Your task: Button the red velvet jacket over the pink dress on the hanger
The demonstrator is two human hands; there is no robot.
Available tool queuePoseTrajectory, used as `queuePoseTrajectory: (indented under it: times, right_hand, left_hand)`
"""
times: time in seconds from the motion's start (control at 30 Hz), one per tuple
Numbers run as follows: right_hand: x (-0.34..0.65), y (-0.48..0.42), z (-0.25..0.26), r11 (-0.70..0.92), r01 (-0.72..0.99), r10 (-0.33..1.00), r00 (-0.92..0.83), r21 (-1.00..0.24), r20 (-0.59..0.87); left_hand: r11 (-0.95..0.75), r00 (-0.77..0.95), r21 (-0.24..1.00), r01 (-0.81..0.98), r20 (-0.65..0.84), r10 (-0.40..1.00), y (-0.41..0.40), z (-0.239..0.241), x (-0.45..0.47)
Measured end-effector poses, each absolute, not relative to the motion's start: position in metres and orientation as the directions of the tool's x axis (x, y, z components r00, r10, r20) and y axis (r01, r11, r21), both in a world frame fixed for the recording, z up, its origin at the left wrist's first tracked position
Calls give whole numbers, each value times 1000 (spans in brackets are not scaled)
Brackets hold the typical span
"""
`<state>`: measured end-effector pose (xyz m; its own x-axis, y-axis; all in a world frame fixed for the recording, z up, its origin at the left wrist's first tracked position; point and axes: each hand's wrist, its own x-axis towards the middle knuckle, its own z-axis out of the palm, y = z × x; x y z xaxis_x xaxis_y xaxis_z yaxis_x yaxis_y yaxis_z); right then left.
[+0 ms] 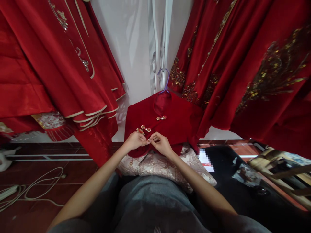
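Note:
A red jacket (179, 126) hangs in front of me on a purple hanger (166, 84). At its collar is a gold-and-pearl frog fastener (161, 118). More jewelled ornaments (143, 129) sit on its front, just above my hands. My left hand (136, 141) is closed in a pinch at the jacket's lower front edge. Facing it, my right hand (160, 144) pinches too, and the fingertips of both meet. A tiny pale bit shows between them, too small to name. Under the jacket, a pale pink brocade skirt (165, 165) spreads over my lap.
Red embroidered garments (80, 64) hang on the left, and red gowns with gold sequins (272, 71) on the right. White cables (36, 184) lie on the tiled floor at left. A clear plastic bag (247, 174) rests on a black surface at right.

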<state>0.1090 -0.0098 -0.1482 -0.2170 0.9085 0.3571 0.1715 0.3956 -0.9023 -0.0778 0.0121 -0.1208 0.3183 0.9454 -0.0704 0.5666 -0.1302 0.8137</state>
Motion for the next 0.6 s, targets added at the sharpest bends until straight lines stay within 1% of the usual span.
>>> queuePoseTrajectory:
  times: [0.13, 0.27, 0.37, 0.47, 0.6]
  right_hand:
    - [111, -8, -148, 400, 157, 901, -246, -903, 356]
    - [111, -7, -150, 402, 183, 903, -241, -897, 356]
    - [109, -8, -152, 403, 201, 903, -246, -893, 352]
    - [107, -11, -155, 430, 226, 892, -257, -874, 373]
    - [104, -17, -156, 488, 303, 868, -266, -818, 420]
  left_hand:
    - [-112, 301, 826, 553, -73, 951, 11, -123, -76]
    - [-88, 310, 852, 515, -90, 946, 9, -120, -72]
    - [-81, 305, 843, 532, -102, 947, 7, -118, -70]
    - [-107, 299, 794, 599, -98, 949, 7, -117, -72]
    - [-234, 328, 668, 707, -17, 945, 5, -110, -77]
